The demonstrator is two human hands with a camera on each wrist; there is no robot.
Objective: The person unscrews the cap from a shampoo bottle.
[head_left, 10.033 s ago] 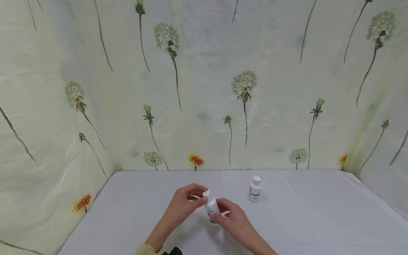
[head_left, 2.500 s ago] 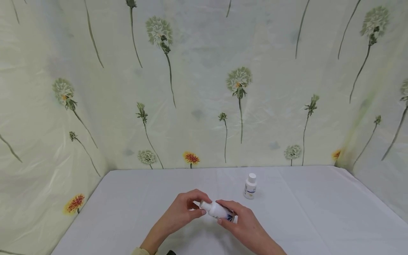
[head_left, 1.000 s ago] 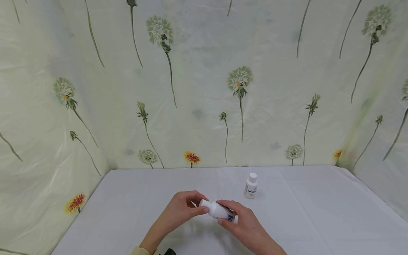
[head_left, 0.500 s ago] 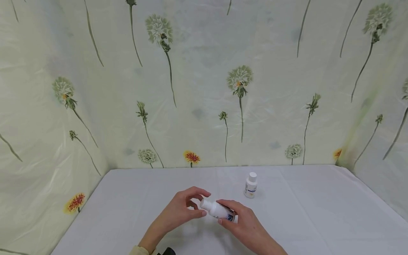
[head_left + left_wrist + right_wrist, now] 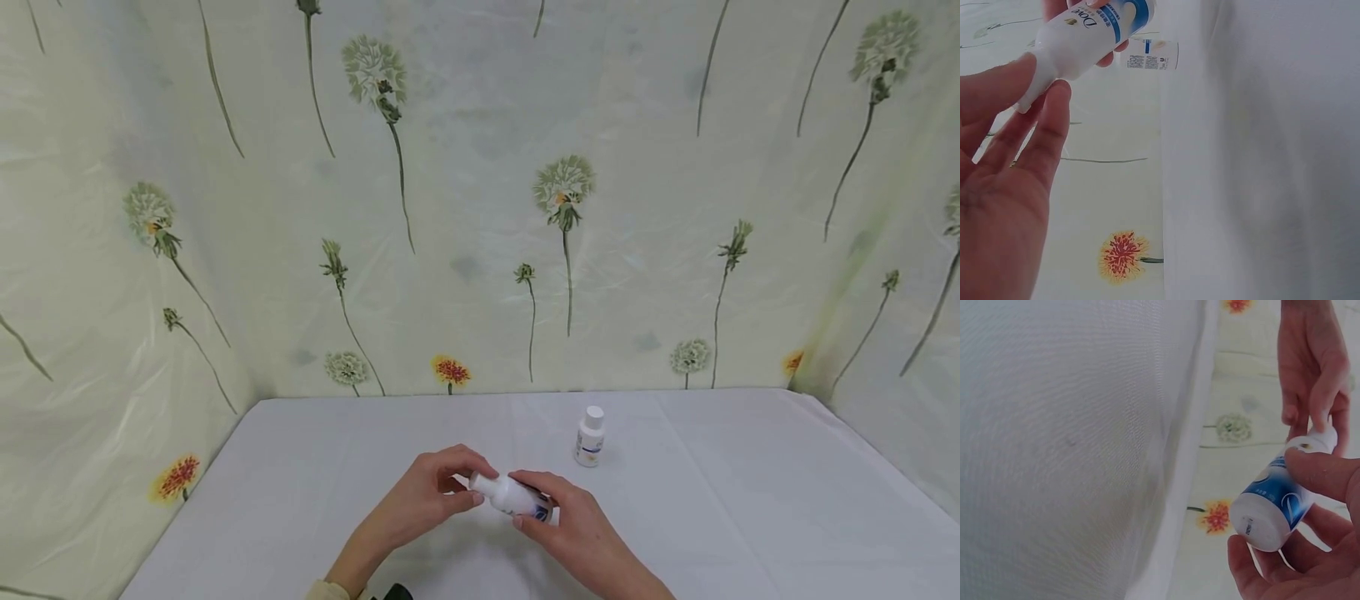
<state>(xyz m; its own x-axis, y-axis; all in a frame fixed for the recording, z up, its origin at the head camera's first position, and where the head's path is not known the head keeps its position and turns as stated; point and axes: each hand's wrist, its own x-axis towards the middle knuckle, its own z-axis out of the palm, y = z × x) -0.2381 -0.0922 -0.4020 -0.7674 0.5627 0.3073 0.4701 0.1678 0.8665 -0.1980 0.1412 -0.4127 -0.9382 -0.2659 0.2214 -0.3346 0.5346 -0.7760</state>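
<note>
A small white Dove bottle (image 5: 517, 497) is held tilted above the table, its cap end towards the left. My right hand (image 5: 573, 527) grips its body, thumb on the near side and fingers on the far side. The flat base and blue label face the right wrist view, where the bottle (image 5: 1272, 503) lies between thumb and fingers. My left hand (image 5: 420, 504) has thumb and fingertips on the white cap (image 5: 482, 483). In the left wrist view, the thumb presses one side of the cap (image 5: 1038, 81) and fingers the other. The cap sits on the bottle's neck.
Another white bottle (image 5: 590, 437) with a white cap stands upright on the table, behind and right of my hands. A white cloth covers the table (image 5: 712, 508). A flower-patterned curtain (image 5: 480, 208) rises at the back and sides.
The bottle, more upright ten seconds ago, has been tipped with its cap leftward. Half a second ago my left fingers were spread off the cap; now they are back on it.
</note>
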